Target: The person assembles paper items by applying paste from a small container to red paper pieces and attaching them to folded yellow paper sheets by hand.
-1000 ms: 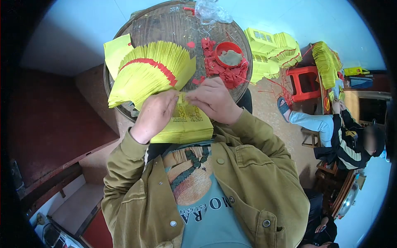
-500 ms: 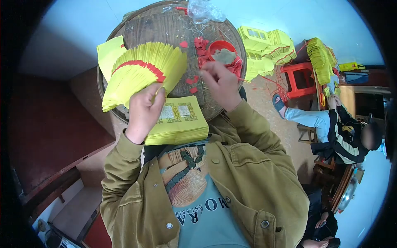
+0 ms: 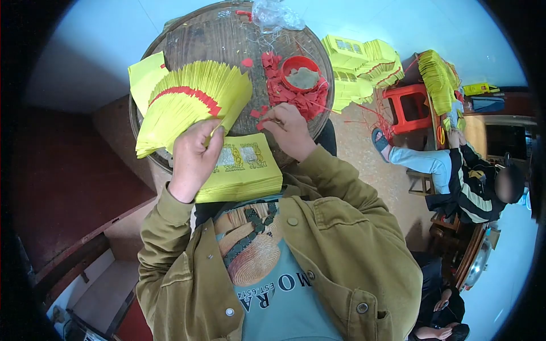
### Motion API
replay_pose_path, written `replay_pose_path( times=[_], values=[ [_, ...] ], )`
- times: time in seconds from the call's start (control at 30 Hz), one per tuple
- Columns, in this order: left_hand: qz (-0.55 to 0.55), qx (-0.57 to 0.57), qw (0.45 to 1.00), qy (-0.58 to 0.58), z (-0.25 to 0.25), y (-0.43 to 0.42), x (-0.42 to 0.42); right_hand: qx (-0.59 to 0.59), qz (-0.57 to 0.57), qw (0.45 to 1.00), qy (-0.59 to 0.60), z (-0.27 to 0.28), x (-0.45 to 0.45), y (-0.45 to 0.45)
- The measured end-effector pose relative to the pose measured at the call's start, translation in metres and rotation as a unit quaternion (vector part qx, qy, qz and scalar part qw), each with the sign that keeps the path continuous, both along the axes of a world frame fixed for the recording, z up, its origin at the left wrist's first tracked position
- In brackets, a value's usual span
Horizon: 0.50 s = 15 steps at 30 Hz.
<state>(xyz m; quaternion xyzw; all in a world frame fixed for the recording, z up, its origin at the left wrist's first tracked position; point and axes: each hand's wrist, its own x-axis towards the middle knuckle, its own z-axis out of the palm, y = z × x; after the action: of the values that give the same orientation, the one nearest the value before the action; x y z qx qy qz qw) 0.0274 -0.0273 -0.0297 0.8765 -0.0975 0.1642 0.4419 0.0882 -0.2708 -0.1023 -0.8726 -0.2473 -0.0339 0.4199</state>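
Observation:
My left hand [image 3: 194,160] is closed on the near edge of a fanned stack of yellow paper [image 3: 187,85], which has a red band of small pieces running across it. A block of printed yellow paper [image 3: 244,176] lies right below, against my jacket. My right hand [image 3: 291,132] pinches a small red paper piece [image 3: 261,123] over the table, just right of the fan. Beyond that hand lie a heap of red paper squares [image 3: 290,98] and a red bowl [image 3: 300,63] holding something greyish.
The round wooden table [image 3: 222,34] carries a clear plastic bag [image 3: 276,16] at its far edge. Yellow paper bundles [image 3: 364,59] are piled at right, near a red stool [image 3: 406,108]. A seated person [image 3: 472,176] handles yellow paper; another person sits lower right.
My right hand has come down and slightly left from beside the bowl, uncovering more of the red heap, and a red piece now shows in its fingertips. My left hand still grips the fan.

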Motion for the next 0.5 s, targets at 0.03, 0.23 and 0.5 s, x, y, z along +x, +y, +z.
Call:
replay_pose_path(
  times=[0.03,0.23,0.5],
  values=[
    [0.000,0.000,1.000,-0.001,0.002,0.000,0.000,0.041,0.002,0.997,0.066,0.005,0.002,0.001],
    [-0.007,-0.005,0.998,0.066,0.003,0.003,-0.003,0.275,0.078,0.896,0.341,0.048,-0.013,0.019],
    [-0.048,0.010,0.995,0.088,0.006,0.001,-0.007,0.258,0.077,0.914,0.303,0.057,-0.018,0.045]
  ],
)
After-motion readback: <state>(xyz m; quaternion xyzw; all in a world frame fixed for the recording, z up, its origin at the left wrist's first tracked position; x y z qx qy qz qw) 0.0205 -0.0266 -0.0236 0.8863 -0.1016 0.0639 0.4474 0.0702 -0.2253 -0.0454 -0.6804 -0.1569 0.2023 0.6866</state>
